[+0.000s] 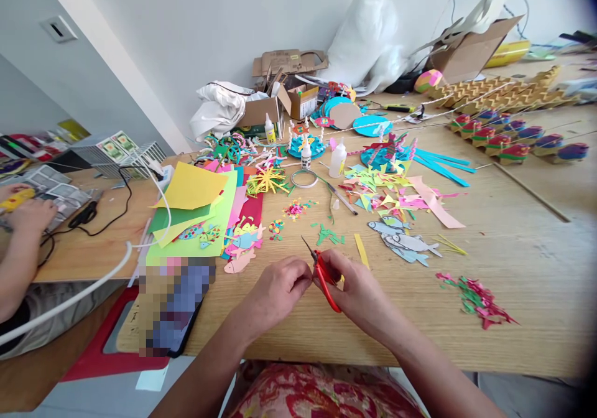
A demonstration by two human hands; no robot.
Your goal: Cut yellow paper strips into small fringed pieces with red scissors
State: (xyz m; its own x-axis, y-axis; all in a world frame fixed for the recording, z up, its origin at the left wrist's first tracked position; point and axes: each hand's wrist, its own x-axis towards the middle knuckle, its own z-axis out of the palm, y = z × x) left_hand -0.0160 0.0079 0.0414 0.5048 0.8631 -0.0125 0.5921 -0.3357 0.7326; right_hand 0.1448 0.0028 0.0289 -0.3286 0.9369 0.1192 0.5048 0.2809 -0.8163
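My right hand (357,287) is closed round red-handled scissors (323,284) with short dark pointed blades, which point up and to the left. Close beside them my left hand (282,284) is closed in a pinch; whatever it holds is hidden by the fingers. A yellow paper strip (360,250) lies just beyond my right hand. Past both hands are small green paper scraps (329,234), a pile of pink and orange bits (295,209) and round coloured dots (276,229). Grey-blue paper fish (405,241) lie to the right, and a pink paper fish (240,260) to the left.
Stacked coloured paper (191,185) and a phone (180,312) lie at left. Glue bottles (337,160), a tape roll (304,179) and paper offcuts (387,185) stand or lie farther back. Red and green scraps (480,300) lie right. A co-worker's hand (32,216) shows far left.
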